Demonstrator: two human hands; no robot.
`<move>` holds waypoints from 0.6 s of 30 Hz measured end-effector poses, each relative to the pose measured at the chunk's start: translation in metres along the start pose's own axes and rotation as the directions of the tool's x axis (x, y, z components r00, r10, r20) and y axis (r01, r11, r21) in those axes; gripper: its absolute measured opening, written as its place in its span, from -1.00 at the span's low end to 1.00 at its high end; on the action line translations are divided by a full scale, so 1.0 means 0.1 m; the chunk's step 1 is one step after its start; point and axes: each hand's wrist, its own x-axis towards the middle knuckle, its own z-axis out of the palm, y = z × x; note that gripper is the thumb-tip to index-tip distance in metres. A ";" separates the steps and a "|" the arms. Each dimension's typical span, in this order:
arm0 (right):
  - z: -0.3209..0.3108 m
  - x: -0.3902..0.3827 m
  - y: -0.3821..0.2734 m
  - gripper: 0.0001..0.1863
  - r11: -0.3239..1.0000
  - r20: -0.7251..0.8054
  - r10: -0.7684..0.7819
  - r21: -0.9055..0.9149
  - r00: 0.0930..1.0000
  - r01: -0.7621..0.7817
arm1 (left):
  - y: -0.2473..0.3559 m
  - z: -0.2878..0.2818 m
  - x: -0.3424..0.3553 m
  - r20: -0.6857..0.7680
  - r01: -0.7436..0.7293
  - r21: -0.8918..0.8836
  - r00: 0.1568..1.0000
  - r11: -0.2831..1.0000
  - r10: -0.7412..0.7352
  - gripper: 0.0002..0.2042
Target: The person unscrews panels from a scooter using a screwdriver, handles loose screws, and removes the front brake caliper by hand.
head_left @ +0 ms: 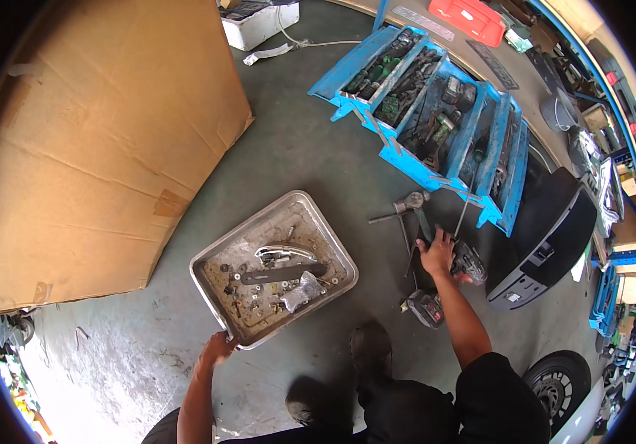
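Observation:
My left hand [218, 348] is closed on the near-left corner of a metal tray [201, 268] that lies on the floor. In the tray are a dark flat bar [277, 274], a curved silvery part [287, 250], a small clear plastic bag [303, 293] and several screws and small fittings. My right hand [438, 255] reaches down with fingers apart at the handle end of a ball-peen hammer [410, 201]; any contact is hard to make out. Close on its right is a cordless drill [469, 263] with a long thin bit. A battery tool [426, 308] lies nearer my feet.
A blue cantilever toolbox [395, 148] full of tools stands open at far right. A large cardboard box [110, 148] fills the left. Beside the right arm are a black panel [547, 244] and a wheel [557, 385]. My shoe [371, 348] stands near the tray.

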 end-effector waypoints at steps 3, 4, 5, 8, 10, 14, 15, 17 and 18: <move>0.26 0.19 0.28 -0.50 0.999 0.213 0.006 -0.049 0.977 0.004 | 0.04 0.00 0.01 0.046 -0.031 -0.004 0.998 1.000 0.031 -0.61; 0.30 0.16 0.33 -0.51 0.999 0.184 0.004 -0.034 0.983 0.002 | 0.01 0.02 0.00 0.021 -0.008 -0.017 1.000 1.000 0.008 -0.59; 0.29 0.14 0.42 -0.51 1.000 0.173 0.008 -0.031 0.985 -0.002 | -0.01 0.03 0.01 -0.004 0.013 -0.030 1.000 0.999 -0.014 -0.57; 0.14 -0.08 0.53 -0.51 0.984 0.022 -0.163 0.071 0.986 0.161 | -0.09 0.09 -0.04 -0.024 -0.018 -0.127 1.000 0.992 0.016 -0.58; -0.24 -0.36 0.46 -0.46 0.983 -0.057 -0.176 -0.060 0.983 0.173 | -0.05 0.08 -0.11 -0.019 -0.012 -0.126 1.000 0.992 0.010 -0.57; 0.08 -0.49 1.39 -0.32 0.901 -0.105 0.405 0.216 0.908 -0.376 | -0.17 0.21 0.02 0.060 0.001 -0.038 0.998 0.999 0.001 -0.58; 0.10 -0.43 1.49 -0.32 0.897 -0.109 0.411 0.223 0.905 -0.381 | -0.13 0.16 0.02 0.055 -0.006 -0.031 0.998 1.000 0.008 -0.58; 0.16 -0.28 1.61 -0.35 0.543 0.360 0.409 0.643 0.839 -0.540 | -0.04 0.07 0.03 0.071 0.010 0.052 0.997 0.999 -0.013 -0.56; 0.10 -0.19 1.64 -0.43 0.492 0.477 0.406 0.605 0.779 -0.626 | -0.06 0.07 0.05 0.084 0.010 0.059 0.996 0.998 -0.015 -0.56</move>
